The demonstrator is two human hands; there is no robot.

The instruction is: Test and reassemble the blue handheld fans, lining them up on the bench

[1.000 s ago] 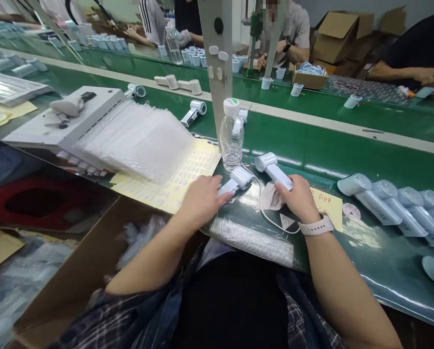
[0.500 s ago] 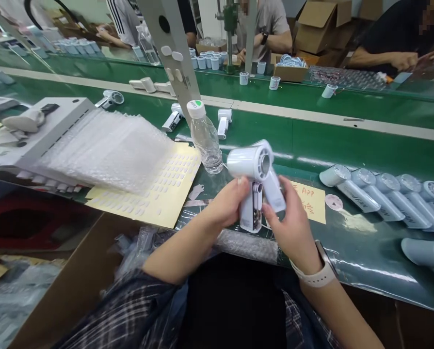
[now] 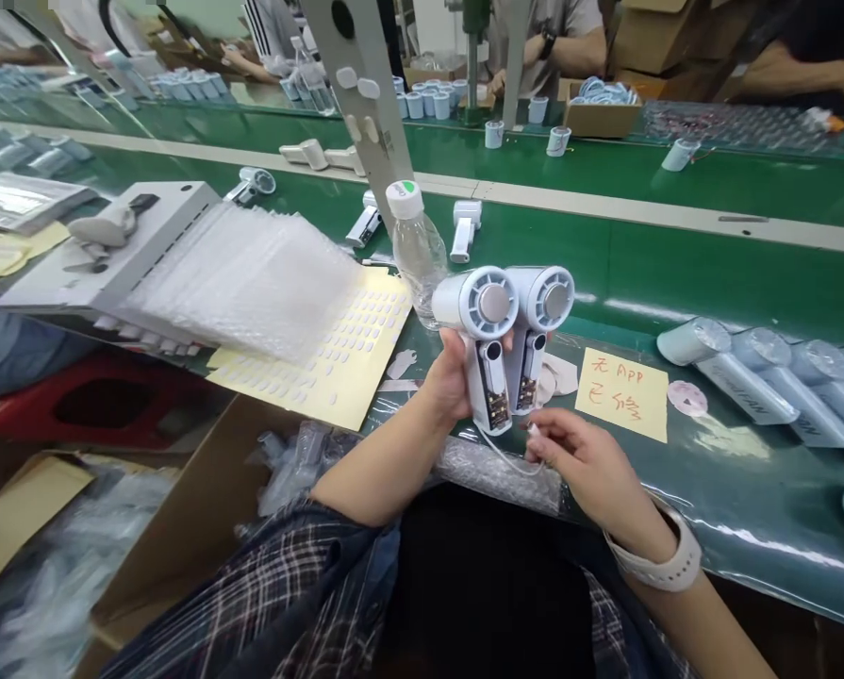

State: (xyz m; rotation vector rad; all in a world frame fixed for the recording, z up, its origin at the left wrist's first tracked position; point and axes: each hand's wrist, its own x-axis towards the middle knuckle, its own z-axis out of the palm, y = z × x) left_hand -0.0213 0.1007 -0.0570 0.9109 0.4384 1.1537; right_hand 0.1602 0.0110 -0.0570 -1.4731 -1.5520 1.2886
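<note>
Above the green surface (image 3: 676,481), the left hand (image 3: 451,382) grips two fans (image 3: 488,313) by their handles (image 3: 476,377); the right hand (image 3: 577,453) pinches a cable (image 3: 509,462). The fans look light, stiff, slick; grip handles, sparing fragile-looking circuits (image 3: 496,412).

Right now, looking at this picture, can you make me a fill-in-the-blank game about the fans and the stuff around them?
1. The left-hand grip holds ___ fans.
2. The right-hand grip pinches the end of a ___ cable.
3. The three printed-style English letters on the yellow note spell ___.
4. The bottle has a white cap with a ___ patch.

Missing words: two; white; APP; green.
</note>
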